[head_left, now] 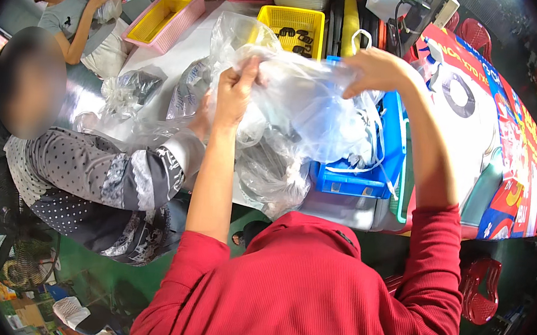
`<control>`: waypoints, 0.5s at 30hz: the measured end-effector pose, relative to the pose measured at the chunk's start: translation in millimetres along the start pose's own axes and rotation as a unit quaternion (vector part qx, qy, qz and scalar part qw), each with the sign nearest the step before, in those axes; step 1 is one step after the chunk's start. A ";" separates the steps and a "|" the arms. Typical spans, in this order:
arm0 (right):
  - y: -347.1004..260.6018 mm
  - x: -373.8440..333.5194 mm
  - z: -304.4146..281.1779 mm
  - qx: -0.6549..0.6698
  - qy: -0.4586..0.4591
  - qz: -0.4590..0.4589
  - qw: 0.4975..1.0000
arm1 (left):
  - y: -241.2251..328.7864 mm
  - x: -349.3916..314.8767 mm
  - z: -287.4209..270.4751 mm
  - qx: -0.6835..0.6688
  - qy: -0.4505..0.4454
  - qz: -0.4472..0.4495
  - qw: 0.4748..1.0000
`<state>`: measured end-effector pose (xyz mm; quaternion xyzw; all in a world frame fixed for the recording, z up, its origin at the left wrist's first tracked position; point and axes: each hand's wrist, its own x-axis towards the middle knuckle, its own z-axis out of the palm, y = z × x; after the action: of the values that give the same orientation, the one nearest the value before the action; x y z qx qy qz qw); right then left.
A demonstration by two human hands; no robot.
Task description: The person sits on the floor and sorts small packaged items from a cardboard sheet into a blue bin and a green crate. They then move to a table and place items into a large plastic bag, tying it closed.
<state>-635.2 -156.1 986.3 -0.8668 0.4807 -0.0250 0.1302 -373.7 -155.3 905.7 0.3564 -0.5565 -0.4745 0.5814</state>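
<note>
Worktop [183, 46] crowded with a blue crate [390, 147], yellow basket [292, 21] and pink basket [187, 8] lies beneath a clear plastic bag [301, 99] held up over the crate, its top edge pinched by the left hand [234, 90] and the right hand [375, 71], both closed on the film.

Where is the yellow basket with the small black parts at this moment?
In the head view, the yellow basket sits at the far side of the table, top centre, just beyond the clear plastic bag held by both hands, right of the pink tray.
</note>
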 end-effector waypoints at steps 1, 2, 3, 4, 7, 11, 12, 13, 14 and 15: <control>1.8 -11.3 -0.9 -0.021 -0.023 0.054 0.998 | -1.3 -1.4 -2.0 -0.034 0.013 -0.005 0.999; 3.7 -23.8 -4.7 0.058 0.055 0.047 0.996 | -0.6 -4.0 -4.9 -0.010 0.036 0.015 0.999; 5.5 -35.5 -6.1 0.118 0.115 0.073 0.984 | -0.6 -4.9 -6.8 -0.001 0.051 0.001 0.999; 7.2 -46.6 -7.7 0.179 0.162 0.104 0.965 | -0.5 -5.7 -7.5 0.007 0.061 -0.003 0.998; 15.1 -60.3 -10.2 0.302 0.313 0.080 0.897 | 0.7 -4.5 -7.6 0.015 0.078 -0.018 0.997; 20.7 -48.3 4.4 0.553 0.340 -0.048 0.759 | 1.8 1.1 -0.8 -0.197 0.042 -0.017 0.979; 23.7 -40.0 8.3 0.555 0.351 -0.039 0.753 | 1.5 4.9 -2.5 -0.190 0.065 -0.033 0.979; 25.1 -36.6 9.9 0.550 0.329 -0.034 0.767 | 0.9 7.7 -1.3 -0.194 0.078 -0.052 0.977; 27.1 -29.6 11.4 0.511 0.343 0.066 0.785 | 1.3 10.9 -2.0 -0.200 0.074 -0.044 0.976; 27.5 -27.7 11.6 0.470 0.352 0.127 0.799 | 2.4 13.4 -2.3 -0.202 0.079 -0.040 0.975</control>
<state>-670.9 -144.3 970.5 -0.5619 0.5281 -0.5346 0.3456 -371.9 -167.5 911.8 0.2897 -0.3864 -0.5706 0.6642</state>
